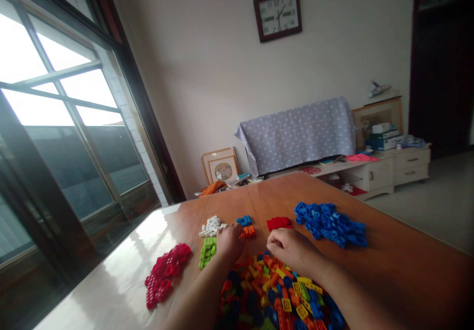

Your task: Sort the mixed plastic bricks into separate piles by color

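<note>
My left hand [230,242] is over the table between the white bricks [213,225] and the orange bricks [249,231]. Its fingers curl downward, and whatever they may pinch is hidden. Lime green bricks [208,252] lie just left of that hand, and a few blue bricks [244,220] sit beyond it. Close to a row of red bricks [279,223], my right hand [291,245] has its fingers curled closed; I cannot make out anything in them. Below both hands spreads a large mixed heap of coloured bricks [274,290], partly covered by my left forearm.
Crimson pieces [167,273] lie in a pile at the left of the wooden table [289,191]. A larger blue pile [329,223] lies at the right. Behind stand a low cabinet [381,177] and a cloth-covered object [296,132]; a window [74,98] is at the left.
</note>
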The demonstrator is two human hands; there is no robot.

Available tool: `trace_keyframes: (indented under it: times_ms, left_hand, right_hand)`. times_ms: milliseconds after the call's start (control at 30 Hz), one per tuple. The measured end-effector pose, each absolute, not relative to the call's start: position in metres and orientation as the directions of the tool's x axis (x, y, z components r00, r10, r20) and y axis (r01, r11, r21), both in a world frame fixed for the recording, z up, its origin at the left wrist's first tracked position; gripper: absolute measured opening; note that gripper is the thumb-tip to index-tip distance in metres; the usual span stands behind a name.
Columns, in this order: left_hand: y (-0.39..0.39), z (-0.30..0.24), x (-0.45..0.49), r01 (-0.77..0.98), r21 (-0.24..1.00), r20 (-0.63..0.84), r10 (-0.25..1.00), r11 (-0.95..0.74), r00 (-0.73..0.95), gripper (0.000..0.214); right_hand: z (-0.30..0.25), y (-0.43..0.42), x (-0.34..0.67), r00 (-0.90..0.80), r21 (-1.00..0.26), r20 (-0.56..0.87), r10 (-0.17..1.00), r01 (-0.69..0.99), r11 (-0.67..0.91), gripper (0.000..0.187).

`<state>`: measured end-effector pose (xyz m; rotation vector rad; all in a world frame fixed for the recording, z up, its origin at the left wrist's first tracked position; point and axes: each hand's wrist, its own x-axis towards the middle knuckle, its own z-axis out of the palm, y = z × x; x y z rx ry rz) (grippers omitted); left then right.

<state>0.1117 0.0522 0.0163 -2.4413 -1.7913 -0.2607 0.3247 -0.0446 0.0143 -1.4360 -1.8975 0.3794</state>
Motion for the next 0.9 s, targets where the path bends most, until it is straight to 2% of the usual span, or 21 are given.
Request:
trace_keyframes:
  times_ms: [333,600,733,833,900]
  left_hand:
    - [0.057,0.013,0.113,0.962,0.084,0.184,0.953,-0.259,0.241,0.021]
    - [0.053,0.019,0.113,0.91,0.175,0.23,0.914,-0.377,0.334,0.018]
    - [0.037,0.02,0.12,0.803,0.312,0.121,0.859,-0.508,0.497,0.017]
    - [0.02,0.024,0.124,0.681,0.468,-0.02,0.763,-0.563,0.646,0.02]
    - [0.008,0.029,0.126,0.618,0.521,-0.084,0.685,-0.589,0.724,0.022]
  right_hand:
    - [0.012,-0.043,0.326,-0.118,-0.613,0.33,0.936,0.727,0.308,0.016]
    - [0.011,-0.043,0.329,-0.136,-0.612,0.251,0.958,0.745,0.266,0.017]
    - [0.014,-0.046,0.331,-0.17,-0.574,0.168,0.971,0.784,0.237,0.014]
    - [0.015,-0.048,0.331,-0.217,-0.567,0.133,0.967,0.784,0.254,0.014]
    - [0.015,-0.049,0.332,-0.225,-0.575,0.117,0.967,0.779,0.251,0.016]
